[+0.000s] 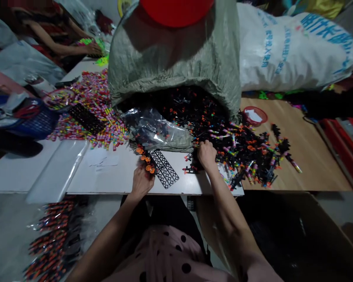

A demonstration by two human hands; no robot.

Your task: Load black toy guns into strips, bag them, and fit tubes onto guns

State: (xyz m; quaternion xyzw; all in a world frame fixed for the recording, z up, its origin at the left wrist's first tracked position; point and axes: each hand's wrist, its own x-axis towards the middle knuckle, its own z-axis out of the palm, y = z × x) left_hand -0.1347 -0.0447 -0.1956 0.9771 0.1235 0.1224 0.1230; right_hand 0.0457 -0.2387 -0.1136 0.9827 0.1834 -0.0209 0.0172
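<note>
Near the table's front edge, my left hand (142,181) is closed round several small black plastic pieces with round orange cup-shaped ends (148,160). Just right of it, a flat black plastic grid with rows of round holes (165,170) lies on the white tabletop. My right hand (207,154) reaches into the left side of a spilled pile of black plastic toy parts with orange tips (253,154). Its fingers are bent together and pointing down, and what they grip is hidden. A small black piece with a red-orange end (190,169) lies beside that hand.
A big grey-green woven sack (176,58) opens toward me. Clear plastic film (155,127) lies at its mouth. Left are a heap of colourful small tubes (91,94), a blue basket (38,117) and plastic bags (59,168). A small red basket (254,116) stands right. Another person's hand (93,47) works far left.
</note>
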